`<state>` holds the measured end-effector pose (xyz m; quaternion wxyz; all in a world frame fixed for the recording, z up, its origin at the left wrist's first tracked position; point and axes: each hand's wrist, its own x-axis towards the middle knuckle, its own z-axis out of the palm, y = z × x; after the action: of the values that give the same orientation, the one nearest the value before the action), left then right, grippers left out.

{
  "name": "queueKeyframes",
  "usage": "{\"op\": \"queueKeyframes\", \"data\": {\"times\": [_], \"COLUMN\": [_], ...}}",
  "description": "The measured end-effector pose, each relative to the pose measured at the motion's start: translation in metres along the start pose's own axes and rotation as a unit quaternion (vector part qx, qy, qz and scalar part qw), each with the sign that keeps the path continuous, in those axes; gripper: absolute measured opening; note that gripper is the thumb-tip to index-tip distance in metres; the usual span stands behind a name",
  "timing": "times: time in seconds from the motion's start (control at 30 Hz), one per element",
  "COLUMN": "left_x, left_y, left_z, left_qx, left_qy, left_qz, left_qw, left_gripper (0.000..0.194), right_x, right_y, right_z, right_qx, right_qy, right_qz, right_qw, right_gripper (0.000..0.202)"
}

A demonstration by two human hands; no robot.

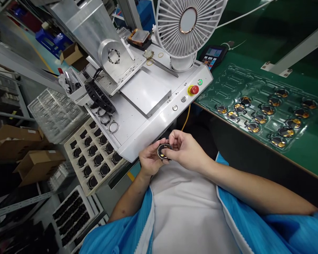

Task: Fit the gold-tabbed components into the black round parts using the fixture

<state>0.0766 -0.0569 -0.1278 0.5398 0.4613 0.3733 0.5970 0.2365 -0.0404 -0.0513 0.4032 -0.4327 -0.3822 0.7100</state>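
Close to my chest, my left hand (149, 158) is closed around the rim of a small round part (162, 149), dark inside with gold-coloured film, like a watch body. My right hand (187, 150) presses its thumb on the part's face, its other fingers curled at the far edge. Whether the right fingers pinch something small of their own is hidden. To the right, a clear plastic tray (243, 83) bears several similar round black-and-gold parts (267, 109). On the left, a cream tray (71, 155) holds rows of dark round watch cases (98, 160).
Ahead stands a white bench machine (148, 141) with a red emergency button (194, 90) and metal fixture (113, 60). A white fan (188, 26) sits on it, beside a keypad device (213, 56). Metal rings (113, 127) lie at its left edge. Cardboard boxes (39, 162) are far left.
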Motion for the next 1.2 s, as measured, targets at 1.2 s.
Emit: {"op": "queueKeyframes", "data": {"times": [1.2], "left_x": [0.005], "left_y": [0.016], "left_z": [-0.002], "left_qx": [0.015], "left_qy": [0.113], "left_qz": [0.035], "left_qw": [0.993], "left_gripper": [0.045], "right_x": [0.074], "right_y": [-0.012], "right_z": [-0.021], "right_qx": [-0.054], "right_qy": [0.03], "right_qz": [-0.029], "right_qw": [0.998], "right_gripper": [0.058]}}
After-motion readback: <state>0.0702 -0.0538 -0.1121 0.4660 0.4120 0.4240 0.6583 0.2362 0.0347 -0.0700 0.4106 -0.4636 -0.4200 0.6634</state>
